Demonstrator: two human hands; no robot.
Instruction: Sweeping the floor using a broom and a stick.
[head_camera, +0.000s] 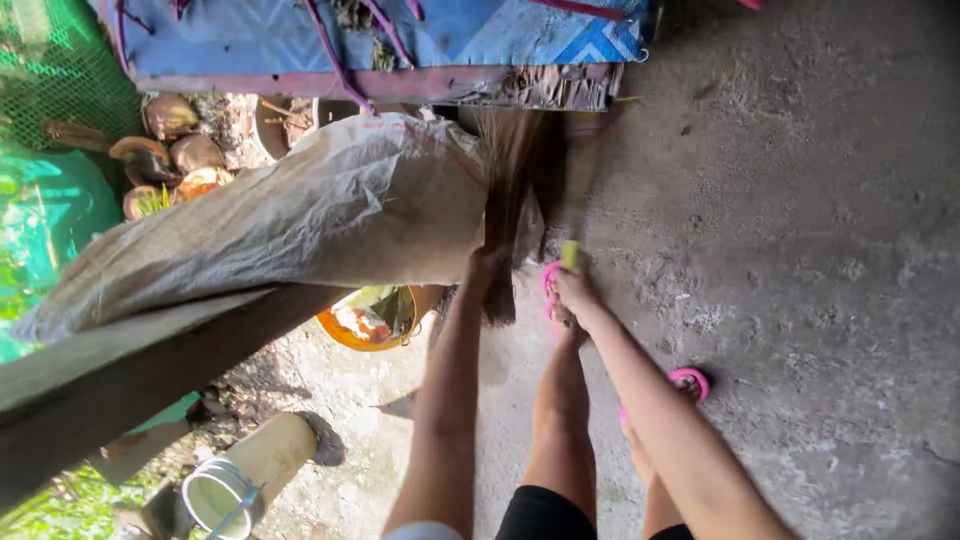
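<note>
Hands, two: the left hand (487, 262) is wrapped around one brown broom (515, 190); the right hand (572, 290) pinches one small yellow object (569, 254). Two pink sandals (688, 381) stand below on the bare concrete floor (800, 250); one sack (300, 215) lies left, outdoors.

A: Classify the location.

B: Outdoor yard or work area beside a rural home. Ground surface: rough bare concrete floor (800, 250), cracked and dusty, meeting packed soil on one side.

A: Supporting evidence?

B: Green mesh netting (60, 70) with foliage behind it. Coconut husks (170, 150) piled on the soil. A woven sack (300, 210) draped over a wooden beam (150, 370). A raised platform covered by a blue patterned sheet (400, 35). A cut bamboo tube (245, 470) on the ground. Pink sandals (690, 380) worn on the concrete.
</note>
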